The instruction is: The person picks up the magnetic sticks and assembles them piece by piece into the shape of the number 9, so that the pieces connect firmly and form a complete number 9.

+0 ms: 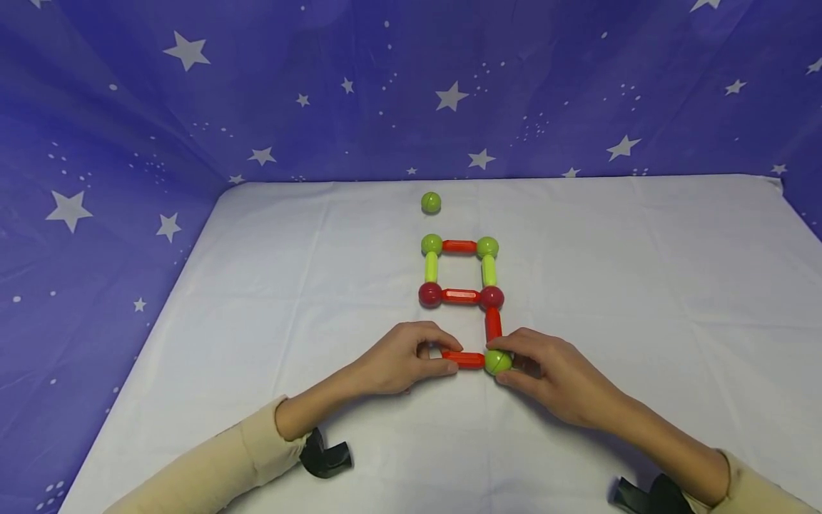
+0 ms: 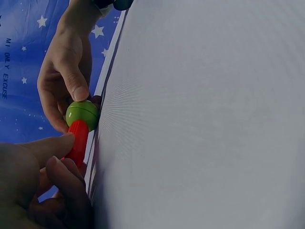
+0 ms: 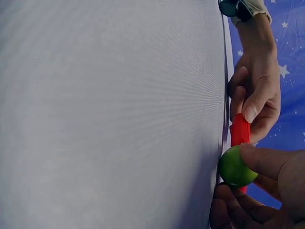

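Observation:
My left hand point(image 1: 399, 360) pinches the left end of a red rod point(image 1: 467, 360), whose right end meets a green ball point(image 1: 498, 361). With thumb and fingers, my right hand point(image 1: 565, 375) grips that green ball. Another red rod point(image 1: 493, 323) runs from the ball up to a dark red ball point(image 1: 491, 298). Beyond is a square of rods and balls: a second dark red ball point(image 1: 430, 295), two yellow-green rods point(image 1: 432, 268), two horizontal red rods point(image 1: 459, 246) and two green balls point(image 1: 487, 248) at its far corners. The right wrist view shows the gripped green ball point(image 3: 236, 167) under my right thumb.
A loose green ball point(image 1: 431, 203) lies past the square, towards the far table edge. White cloth covers the table point(image 1: 642, 285). A blue star-patterned curtain point(image 1: 359, 86) hangs behind and on the left. Black wrist devices point(image 1: 326, 457) sit below both forearms.

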Action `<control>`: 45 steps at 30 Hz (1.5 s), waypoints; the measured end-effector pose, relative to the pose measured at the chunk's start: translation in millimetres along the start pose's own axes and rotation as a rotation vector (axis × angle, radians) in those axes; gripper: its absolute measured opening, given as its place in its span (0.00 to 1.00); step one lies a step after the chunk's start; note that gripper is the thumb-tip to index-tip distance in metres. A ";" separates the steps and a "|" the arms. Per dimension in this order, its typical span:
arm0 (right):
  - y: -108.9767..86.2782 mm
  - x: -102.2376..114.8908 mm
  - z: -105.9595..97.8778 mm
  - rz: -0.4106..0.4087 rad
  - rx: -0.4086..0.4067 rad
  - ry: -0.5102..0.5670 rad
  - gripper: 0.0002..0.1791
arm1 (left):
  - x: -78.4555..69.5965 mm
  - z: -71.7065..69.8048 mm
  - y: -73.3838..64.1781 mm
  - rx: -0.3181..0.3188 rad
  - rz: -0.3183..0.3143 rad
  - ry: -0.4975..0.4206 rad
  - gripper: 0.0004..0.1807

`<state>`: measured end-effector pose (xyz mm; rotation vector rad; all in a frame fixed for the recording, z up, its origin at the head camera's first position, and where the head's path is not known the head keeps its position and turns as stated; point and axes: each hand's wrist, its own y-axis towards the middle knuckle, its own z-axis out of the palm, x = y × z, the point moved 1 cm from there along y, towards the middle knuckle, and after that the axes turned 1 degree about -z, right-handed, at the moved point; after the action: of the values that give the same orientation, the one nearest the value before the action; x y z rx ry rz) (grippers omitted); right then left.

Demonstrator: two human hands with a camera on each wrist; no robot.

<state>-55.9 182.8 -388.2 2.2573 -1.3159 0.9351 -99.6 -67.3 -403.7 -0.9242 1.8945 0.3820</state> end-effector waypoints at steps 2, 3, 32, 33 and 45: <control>-0.1 -0.1 0.1 -0.004 -0.003 0.001 0.21 | 0.8 0.2 -0.4 -0.001 -0.011 -0.001 0.13; -0.2 -0.1 0.0 -0.008 -0.002 0.001 0.21 | 1.4 0.3 -0.6 -0.001 -0.016 -0.004 0.14; 0.8 -1.6 1.5 -0.016 -0.021 -0.006 0.21 | 3.1 -0.2 -1.3 0.013 -0.018 -0.024 0.12; 0.8 -1.5 1.4 -0.016 -0.022 -0.008 0.21 | 3.2 -0.3 -1.3 0.016 -0.021 -0.027 0.13; 0.6 -1.1 1.5 -0.005 -0.025 -0.014 0.21 | 3.5 -1.2 0.6 0.040 -0.042 -0.038 0.14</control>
<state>-56.2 182.3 -390.1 2.2514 -1.3196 0.8971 -101.7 -69.1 -406.2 -0.9225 1.8385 0.3325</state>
